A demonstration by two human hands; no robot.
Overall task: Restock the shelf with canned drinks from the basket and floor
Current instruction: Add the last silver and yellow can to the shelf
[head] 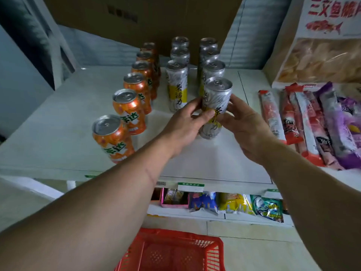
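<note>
A silver and yellow can [215,98] stands at the front of the right row on the white shelf [58,133]. My left hand [185,124] grips its left side and my right hand [244,124] grips its right side. Behind it runs a row of three more silver cans [214,70]. A second silver row [176,79] stands to the left. Further left, several orange cans [129,110] line up towards the front edge. A red basket [172,251] sits on the floor below, and what shows of its inside holds nothing.
Packaged snacks in red and purple wrappers [312,124] lie on the shelf to the right. A large bag of chips [320,59] leans behind them. A cardboard box [146,20] stands at the back. More snack packs [234,204] fill the lower shelf.
</note>
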